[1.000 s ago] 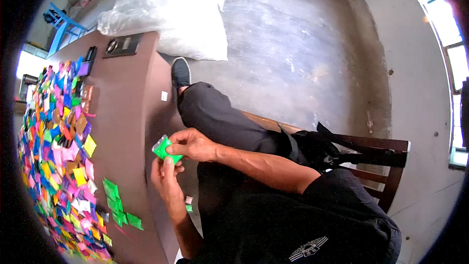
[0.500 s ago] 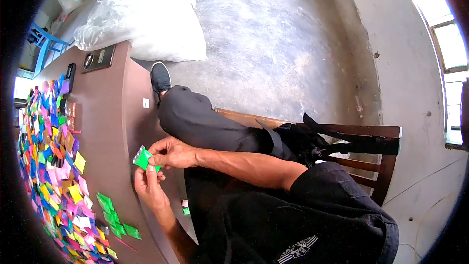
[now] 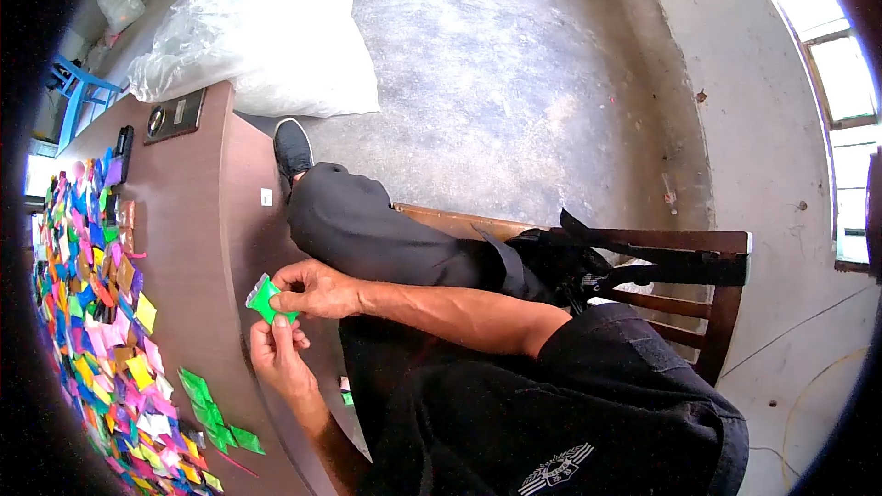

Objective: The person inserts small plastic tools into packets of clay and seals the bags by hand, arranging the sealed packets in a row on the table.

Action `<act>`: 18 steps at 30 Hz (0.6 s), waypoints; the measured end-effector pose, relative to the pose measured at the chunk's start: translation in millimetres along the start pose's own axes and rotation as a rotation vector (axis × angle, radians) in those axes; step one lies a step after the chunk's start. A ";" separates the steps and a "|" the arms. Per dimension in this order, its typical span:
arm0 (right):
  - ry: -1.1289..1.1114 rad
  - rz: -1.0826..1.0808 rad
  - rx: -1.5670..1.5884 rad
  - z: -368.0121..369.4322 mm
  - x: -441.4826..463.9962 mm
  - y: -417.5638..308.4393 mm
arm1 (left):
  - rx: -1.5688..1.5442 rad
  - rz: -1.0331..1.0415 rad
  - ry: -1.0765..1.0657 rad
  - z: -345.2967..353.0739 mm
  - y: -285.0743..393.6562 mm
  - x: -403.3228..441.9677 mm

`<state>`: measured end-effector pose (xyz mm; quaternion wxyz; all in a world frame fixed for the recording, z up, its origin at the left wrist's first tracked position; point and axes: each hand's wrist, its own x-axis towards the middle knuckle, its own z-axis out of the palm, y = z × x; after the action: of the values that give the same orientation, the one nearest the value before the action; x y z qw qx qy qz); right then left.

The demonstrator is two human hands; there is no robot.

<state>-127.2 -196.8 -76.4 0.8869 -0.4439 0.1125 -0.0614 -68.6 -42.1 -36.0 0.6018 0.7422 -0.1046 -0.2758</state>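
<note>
A small bright green packet (image 3: 264, 299) with a clear crimped end is held up between both hands, just off the table's edge. My right hand (image 3: 317, 289) pinches it from the upper side, thumb laid across its face. From below, my left hand (image 3: 281, 354) grips its lower edge between thumb and fingers. What fills the packet is hidden by its wrapper. Several joined green packets (image 3: 209, 409) lie on the brown table (image 3: 179, 294), left of my left hand.
A big spread of small multicoloured packets (image 3: 101, 340) covers the table's far side. A dark flat device (image 3: 175, 117) sits at its upper corner. Large clear plastic bags (image 3: 276, 28) stand beyond it; a wooden chair (image 3: 726, 312) is at the right.
The whole view has shifted slightly to the left. Both hands keep their pinch on the green packet, with hardly any change in their pose.
</note>
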 end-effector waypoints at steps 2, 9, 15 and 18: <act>0.009 -0.018 -0.005 -1.2 -0.4 -0.6 | -0.054 0.002 0.007 8.2 6.9 -1.9; -0.041 -0.111 -0.134 -3.2 1.0 3.3 | -0.144 0.034 -0.018 8.7 9.9 0.8; -0.046 -0.022 -0.168 -3.7 -4.8 -13.0 | 0.166 0.181 0.042 1.1 2.9 -0.1; -0.024 0.024 -0.127 -3.1 -3.4 -10.2 | 0.141 0.092 0.088 7.6 10.6 -1.8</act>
<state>-131.3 -204.7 -69.5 0.8590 -0.4984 0.1107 -0.0382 -72.4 -50.3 -26.4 0.5639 0.7886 -0.1313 -0.2071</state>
